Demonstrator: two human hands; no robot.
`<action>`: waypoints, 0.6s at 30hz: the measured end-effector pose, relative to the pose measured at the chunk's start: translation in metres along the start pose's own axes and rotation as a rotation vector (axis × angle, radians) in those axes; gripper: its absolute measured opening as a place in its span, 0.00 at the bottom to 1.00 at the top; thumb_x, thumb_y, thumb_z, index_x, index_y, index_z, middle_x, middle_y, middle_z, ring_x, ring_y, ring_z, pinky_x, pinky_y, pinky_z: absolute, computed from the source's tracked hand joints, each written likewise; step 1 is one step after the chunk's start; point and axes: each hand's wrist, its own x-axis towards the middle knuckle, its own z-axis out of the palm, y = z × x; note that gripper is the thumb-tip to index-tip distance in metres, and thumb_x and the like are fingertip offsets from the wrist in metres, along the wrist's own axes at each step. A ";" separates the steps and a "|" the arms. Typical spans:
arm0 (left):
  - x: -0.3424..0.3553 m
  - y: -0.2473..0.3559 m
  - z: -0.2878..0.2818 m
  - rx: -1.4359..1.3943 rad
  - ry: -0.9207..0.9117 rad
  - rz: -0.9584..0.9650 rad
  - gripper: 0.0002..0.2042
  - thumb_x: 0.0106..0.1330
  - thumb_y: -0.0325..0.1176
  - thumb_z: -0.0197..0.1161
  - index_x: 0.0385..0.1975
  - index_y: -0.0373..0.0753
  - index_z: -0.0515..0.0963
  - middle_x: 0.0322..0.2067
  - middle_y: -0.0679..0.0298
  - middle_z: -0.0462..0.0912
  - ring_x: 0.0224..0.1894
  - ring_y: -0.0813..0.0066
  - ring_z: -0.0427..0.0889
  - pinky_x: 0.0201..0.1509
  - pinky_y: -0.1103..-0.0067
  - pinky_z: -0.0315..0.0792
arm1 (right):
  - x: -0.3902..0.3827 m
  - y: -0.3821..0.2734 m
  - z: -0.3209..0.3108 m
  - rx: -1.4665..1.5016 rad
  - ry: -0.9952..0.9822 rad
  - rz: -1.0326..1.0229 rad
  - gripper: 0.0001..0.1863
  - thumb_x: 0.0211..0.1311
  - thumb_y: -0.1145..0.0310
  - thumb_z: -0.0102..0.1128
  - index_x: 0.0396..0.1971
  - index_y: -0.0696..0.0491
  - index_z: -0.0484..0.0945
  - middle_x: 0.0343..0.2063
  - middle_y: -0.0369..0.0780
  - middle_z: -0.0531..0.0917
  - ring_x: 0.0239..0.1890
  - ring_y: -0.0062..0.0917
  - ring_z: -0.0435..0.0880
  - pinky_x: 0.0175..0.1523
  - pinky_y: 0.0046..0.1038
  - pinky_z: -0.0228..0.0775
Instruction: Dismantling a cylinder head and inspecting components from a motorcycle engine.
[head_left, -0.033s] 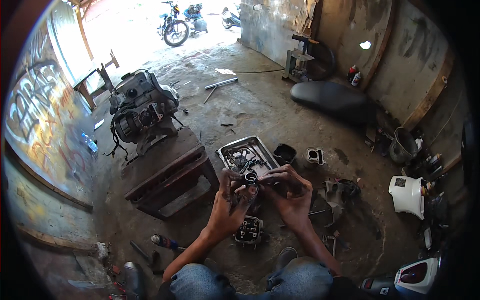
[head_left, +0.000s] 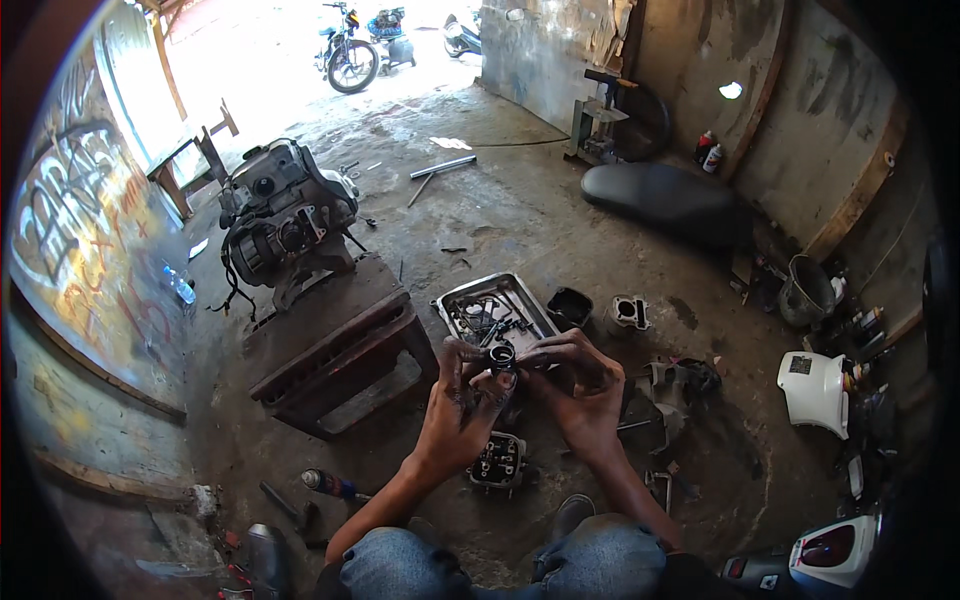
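A small dark round part (head_left: 503, 357) with a shiny ringed top is held between my two hands, above the floor. My left hand (head_left: 455, 410) grips it from the left, fingers curled. My right hand (head_left: 580, 390) pinches at its right side with bent fingers. A metal tray (head_left: 537, 308) of loose small parts lies just beyond, beside a black container (head_left: 569, 305) and a flat metal part with a round bore (head_left: 630, 311). Below my hands a cylinder head (head_left: 497, 462) rests on the floor between my forearms.
An engine (head_left: 285, 220) stands on a low wooden stand (head_left: 320, 350) at left, near a graffitied wall. A spray can (head_left: 325, 485) lies below it. At right are a black seat (head_left: 650, 200), bucket (head_left: 805, 290) and white panel (head_left: 812, 390). Motorbikes (head_left: 350, 55) stand outside the opening.
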 end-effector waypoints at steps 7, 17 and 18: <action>-0.001 0.005 -0.009 0.080 -0.120 0.006 0.16 0.70 0.25 0.57 0.53 0.34 0.61 0.42 0.55 0.84 0.45 0.75 0.81 0.46 0.77 0.75 | -0.003 0.001 -0.008 0.111 -0.049 0.159 0.12 0.47 0.85 0.68 0.34 0.59 0.83 0.37 0.38 0.83 0.42 0.19 0.80 0.50 0.23 0.71; -0.001 0.018 -0.020 -0.014 -0.315 -0.182 0.19 0.71 0.29 0.59 0.57 0.30 0.64 0.45 0.55 0.81 0.52 0.70 0.79 0.54 0.76 0.73 | 0.004 -0.011 -0.030 0.305 -0.262 0.313 0.13 0.49 0.79 0.73 0.38 0.59 0.84 0.36 0.36 0.84 0.39 0.17 0.82 0.47 0.22 0.75; -0.004 0.016 -0.020 -0.049 -0.289 -0.233 0.22 0.70 0.30 0.60 0.59 0.31 0.62 0.47 0.56 0.79 0.53 0.70 0.78 0.55 0.76 0.72 | 0.005 -0.011 -0.032 0.281 -0.306 0.288 0.13 0.49 0.78 0.73 0.38 0.59 0.84 0.37 0.36 0.84 0.39 0.17 0.82 0.48 0.22 0.76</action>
